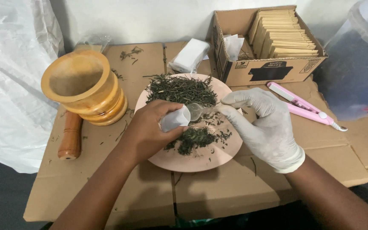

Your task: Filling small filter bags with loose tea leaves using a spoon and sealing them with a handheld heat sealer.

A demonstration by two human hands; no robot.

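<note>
Over the middle of the pink plate, your bare left hand pinches a small white bag open while your gloved right hand grips a clear spoon at its mouth, so filling looks underway, with most dried leaves still heaped at twelve o'clock.
</note>
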